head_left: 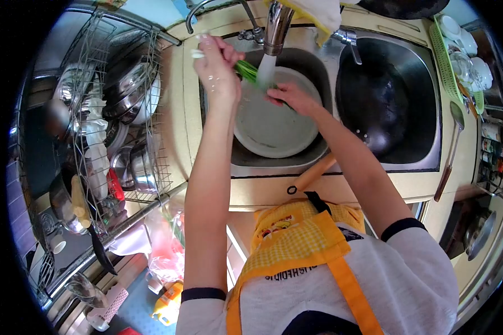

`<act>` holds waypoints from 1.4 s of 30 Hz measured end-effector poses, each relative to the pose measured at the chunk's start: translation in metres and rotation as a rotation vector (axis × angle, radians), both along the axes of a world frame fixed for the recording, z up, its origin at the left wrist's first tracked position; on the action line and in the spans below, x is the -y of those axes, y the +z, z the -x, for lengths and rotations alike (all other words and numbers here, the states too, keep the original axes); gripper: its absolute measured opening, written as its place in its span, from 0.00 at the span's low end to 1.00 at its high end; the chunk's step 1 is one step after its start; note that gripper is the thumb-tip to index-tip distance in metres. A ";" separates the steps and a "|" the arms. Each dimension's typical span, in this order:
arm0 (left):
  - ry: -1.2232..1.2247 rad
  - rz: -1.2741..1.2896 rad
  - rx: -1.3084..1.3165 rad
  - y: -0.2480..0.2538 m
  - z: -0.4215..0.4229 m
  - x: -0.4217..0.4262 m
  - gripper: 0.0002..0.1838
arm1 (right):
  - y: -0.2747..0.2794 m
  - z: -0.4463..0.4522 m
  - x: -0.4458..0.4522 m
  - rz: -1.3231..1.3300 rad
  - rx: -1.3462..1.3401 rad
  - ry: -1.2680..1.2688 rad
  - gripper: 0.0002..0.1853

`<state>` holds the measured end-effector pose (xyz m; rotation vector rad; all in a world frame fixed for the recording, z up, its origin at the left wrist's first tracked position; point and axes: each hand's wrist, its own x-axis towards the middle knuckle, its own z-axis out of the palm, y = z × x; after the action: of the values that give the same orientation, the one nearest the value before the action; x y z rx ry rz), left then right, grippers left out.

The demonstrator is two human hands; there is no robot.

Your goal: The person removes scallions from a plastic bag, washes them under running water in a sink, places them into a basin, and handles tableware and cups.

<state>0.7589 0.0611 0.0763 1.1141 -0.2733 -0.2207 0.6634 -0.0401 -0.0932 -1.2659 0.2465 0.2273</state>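
My left hand (pixel 218 70) is raised over the left edge of the sink, closed around a bunch of spring onions (pixel 245 71). Their white ends stick out past the fingers, and the green stalks point toward the tap. Water (pixel 266 70) pours from the metal tap (pixel 278 28) over the green part. My right hand (pixel 296 99) is on the other side of the stream, its fingers closed on the leafy end, which is partly hidden by the water. Beneath both hands, a round pale basin (pixel 276 137) sits in the left sink bowl (pixel 246 159).
A dark wok (pixel 380 106) fills the right sink bowl. A wooden handle (pixel 313 174) crosses the counter's front edge under my right forearm. A long-handled spatula (pixel 450 151) lies at right, below a green rack (pixel 442 56) of cups. Wire shelves (pixel 162 123) with pots stand at left.
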 end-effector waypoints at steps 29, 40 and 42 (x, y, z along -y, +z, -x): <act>0.174 -0.041 0.031 0.028 -0.002 -0.089 0.19 | -0.055 0.086 -0.045 1.624 0.217 1.112 0.12; 0.203 0.029 0.022 0.042 -0.017 -0.107 0.17 | 0.083 0.017 0.004 0.975 0.377 0.918 0.12; 0.218 0.052 0.046 0.048 -0.024 -0.110 0.18 | 0.100 0.015 0.011 1.040 0.430 0.856 0.13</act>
<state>0.7827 0.1708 0.1248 1.0893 -0.1955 0.0055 0.6480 -0.0508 0.0068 -2.3657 -0.6644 0.5869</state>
